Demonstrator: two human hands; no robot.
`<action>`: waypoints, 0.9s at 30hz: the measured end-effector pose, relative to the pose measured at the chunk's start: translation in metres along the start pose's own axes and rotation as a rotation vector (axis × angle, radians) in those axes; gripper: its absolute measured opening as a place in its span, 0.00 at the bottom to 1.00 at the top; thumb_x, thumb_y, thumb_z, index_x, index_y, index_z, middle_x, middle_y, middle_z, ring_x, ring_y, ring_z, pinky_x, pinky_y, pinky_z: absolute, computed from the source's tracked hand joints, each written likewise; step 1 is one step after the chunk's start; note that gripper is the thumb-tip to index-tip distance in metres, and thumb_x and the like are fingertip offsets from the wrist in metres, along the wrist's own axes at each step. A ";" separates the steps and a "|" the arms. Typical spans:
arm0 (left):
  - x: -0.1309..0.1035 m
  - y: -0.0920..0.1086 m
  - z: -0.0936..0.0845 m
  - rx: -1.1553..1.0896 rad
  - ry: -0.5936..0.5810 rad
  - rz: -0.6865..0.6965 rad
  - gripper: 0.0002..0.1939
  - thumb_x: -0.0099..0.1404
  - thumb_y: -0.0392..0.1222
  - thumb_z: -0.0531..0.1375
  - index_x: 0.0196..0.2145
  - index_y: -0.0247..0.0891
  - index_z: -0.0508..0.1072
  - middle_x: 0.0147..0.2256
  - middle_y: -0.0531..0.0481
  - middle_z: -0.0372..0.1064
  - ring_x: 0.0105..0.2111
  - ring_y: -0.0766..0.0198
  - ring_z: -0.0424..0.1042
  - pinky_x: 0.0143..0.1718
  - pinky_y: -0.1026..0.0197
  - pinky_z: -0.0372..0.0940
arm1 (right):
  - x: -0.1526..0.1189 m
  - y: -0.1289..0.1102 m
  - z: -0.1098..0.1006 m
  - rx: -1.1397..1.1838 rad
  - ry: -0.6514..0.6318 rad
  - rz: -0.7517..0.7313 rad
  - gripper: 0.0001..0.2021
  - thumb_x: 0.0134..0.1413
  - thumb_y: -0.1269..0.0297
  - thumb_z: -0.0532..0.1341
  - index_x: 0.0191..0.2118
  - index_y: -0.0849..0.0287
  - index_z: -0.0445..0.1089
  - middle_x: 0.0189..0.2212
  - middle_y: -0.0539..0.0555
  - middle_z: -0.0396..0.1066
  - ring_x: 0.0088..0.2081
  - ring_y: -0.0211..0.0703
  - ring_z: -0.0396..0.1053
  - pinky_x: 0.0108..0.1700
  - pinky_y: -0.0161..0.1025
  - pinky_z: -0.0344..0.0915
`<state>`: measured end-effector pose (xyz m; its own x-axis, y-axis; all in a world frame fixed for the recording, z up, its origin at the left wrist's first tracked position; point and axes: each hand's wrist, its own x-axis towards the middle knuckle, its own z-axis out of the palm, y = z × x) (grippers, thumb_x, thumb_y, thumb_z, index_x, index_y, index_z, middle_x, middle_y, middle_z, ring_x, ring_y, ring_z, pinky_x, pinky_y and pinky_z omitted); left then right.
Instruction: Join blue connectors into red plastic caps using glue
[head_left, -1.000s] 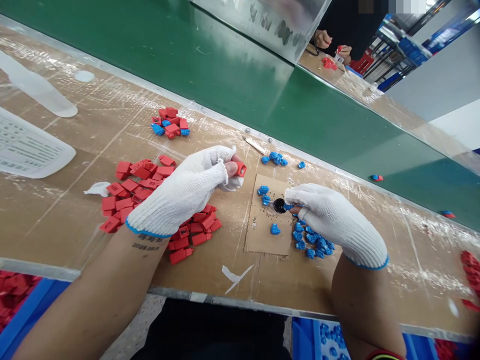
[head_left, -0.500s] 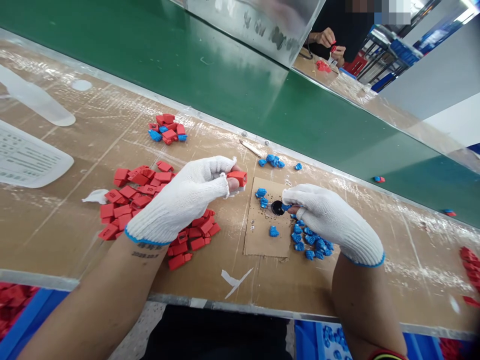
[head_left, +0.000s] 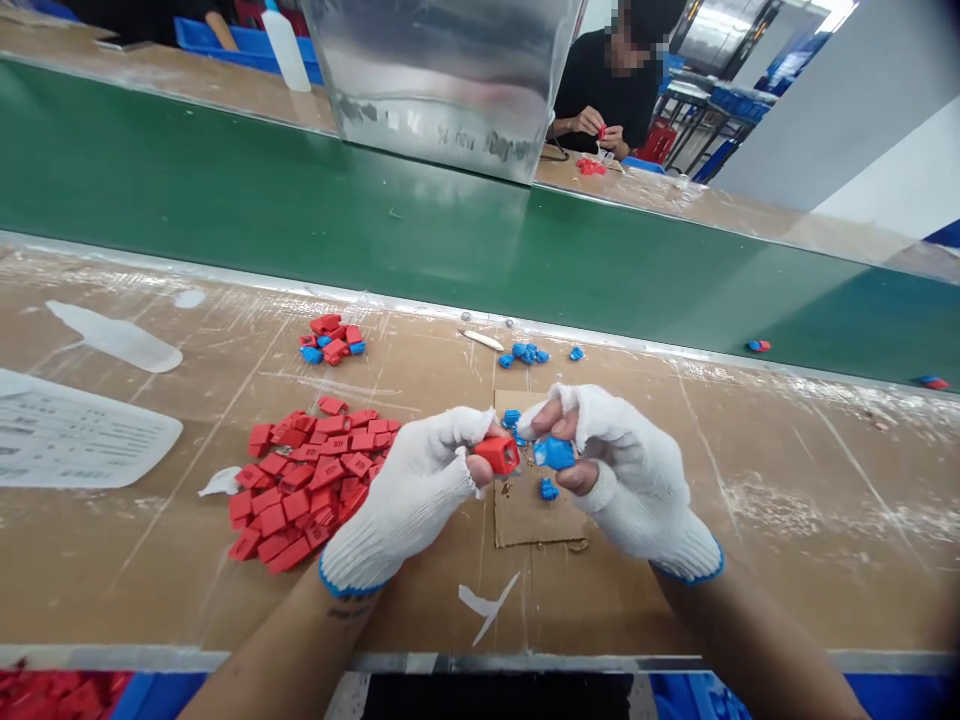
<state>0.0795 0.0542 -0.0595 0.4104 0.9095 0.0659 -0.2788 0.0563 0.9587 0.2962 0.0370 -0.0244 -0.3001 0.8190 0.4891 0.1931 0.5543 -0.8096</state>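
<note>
My left hand (head_left: 420, 485), in a white knit glove with bare fingertips, pinches a red hollow block (head_left: 498, 455) whose opening faces right. Close beside it, my right hand (head_left: 626, 465), gloved alike, grips a blue plastic piece (head_left: 555, 453) between thumb and fingers. A small gap separates the two parts. Beneath them lies a cardboard piece (head_left: 525, 520) with a few blue pieces (head_left: 549, 490) on it. To the left of my left hand spreads a heap of red blocks (head_left: 307, 480). My right hand hides the spot where other blue pieces lay.
A mixed red and blue pile (head_left: 334, 340) and several blue pieces (head_left: 525, 354) lie farther back, near a white pen-like tool (head_left: 481, 340). A green conveyor belt (head_left: 420, 240) runs behind the table, carrying red-blue parts (head_left: 759, 346). Across it, a person's hands (head_left: 600, 135) hold something red.
My right hand has lifted a blue piece from near the black round cup and brought it left, close to the red block. The camera view has tilted and shifted.
</note>
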 end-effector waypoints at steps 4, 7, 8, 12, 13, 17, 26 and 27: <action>-0.001 -0.005 0.004 0.038 -0.018 -0.020 0.29 0.61 0.70 0.70 0.33 0.39 0.77 0.27 0.52 0.66 0.28 0.62 0.63 0.32 0.58 0.62 | 0.003 -0.003 0.001 -0.058 -0.090 -0.031 0.03 0.72 0.58 0.66 0.44 0.48 0.74 0.42 0.51 0.78 0.45 0.45 0.79 0.48 0.43 0.77; -0.002 -0.005 0.006 0.038 -0.023 -0.037 0.30 0.59 0.72 0.70 0.33 0.39 0.77 0.25 0.53 0.63 0.27 0.63 0.62 0.30 0.58 0.60 | 0.001 -0.003 0.000 -0.058 -0.094 -0.021 0.03 0.73 0.58 0.65 0.44 0.48 0.74 0.42 0.50 0.78 0.44 0.45 0.78 0.47 0.43 0.76; -0.003 -0.004 0.006 0.027 -0.024 -0.035 0.30 0.59 0.72 0.70 0.34 0.38 0.78 0.24 0.54 0.63 0.26 0.63 0.62 0.30 0.59 0.59 | 0.000 -0.003 0.000 -0.064 -0.093 -0.019 0.03 0.73 0.58 0.65 0.44 0.48 0.74 0.42 0.50 0.78 0.44 0.45 0.78 0.47 0.42 0.75; -0.003 -0.005 0.006 -0.021 -0.028 0.004 0.28 0.63 0.68 0.70 0.34 0.37 0.77 0.25 0.54 0.64 0.24 0.67 0.60 0.29 0.61 0.58 | 0.002 -0.001 0.001 -0.095 -0.106 -0.056 0.06 0.73 0.57 0.65 0.42 0.52 0.73 0.42 0.52 0.78 0.44 0.44 0.77 0.48 0.41 0.74; -0.002 -0.006 0.006 -0.022 -0.032 0.013 0.27 0.64 0.67 0.70 0.34 0.36 0.78 0.25 0.54 0.65 0.24 0.68 0.60 0.29 0.62 0.58 | 0.002 -0.001 0.001 -0.102 -0.109 -0.075 0.06 0.73 0.58 0.65 0.42 0.52 0.73 0.42 0.52 0.78 0.44 0.43 0.77 0.48 0.41 0.75; -0.001 -0.003 0.006 0.010 -0.037 0.027 0.25 0.64 0.64 0.71 0.34 0.35 0.78 0.27 0.53 0.69 0.25 0.69 0.61 0.29 0.64 0.59 | 0.002 0.000 0.000 -0.184 -0.122 -0.128 0.03 0.72 0.63 0.65 0.44 0.55 0.73 0.41 0.55 0.78 0.42 0.44 0.77 0.47 0.42 0.75; 0.001 0.009 0.008 0.058 -0.034 -0.030 0.27 0.61 0.65 0.73 0.30 0.35 0.77 0.26 0.53 0.69 0.27 0.68 0.61 0.32 0.63 0.62 | 0.005 0.000 0.000 -0.196 -0.154 -0.134 0.10 0.68 0.74 0.65 0.35 0.53 0.69 0.32 0.50 0.74 0.37 0.43 0.75 0.40 0.41 0.73; 0.001 0.009 0.007 0.061 -0.055 -0.039 0.27 0.62 0.65 0.73 0.29 0.35 0.77 0.27 0.52 0.70 0.28 0.67 0.62 0.33 0.63 0.63 | 0.005 0.000 0.000 -0.146 -0.161 -0.101 0.11 0.67 0.72 0.66 0.34 0.53 0.69 0.31 0.50 0.73 0.37 0.43 0.75 0.41 0.42 0.74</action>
<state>0.0838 0.0527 -0.0485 0.4676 0.8830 0.0418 -0.2090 0.0645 0.9758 0.2945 0.0412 -0.0222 -0.4672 0.7307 0.4978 0.2841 0.6573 -0.6980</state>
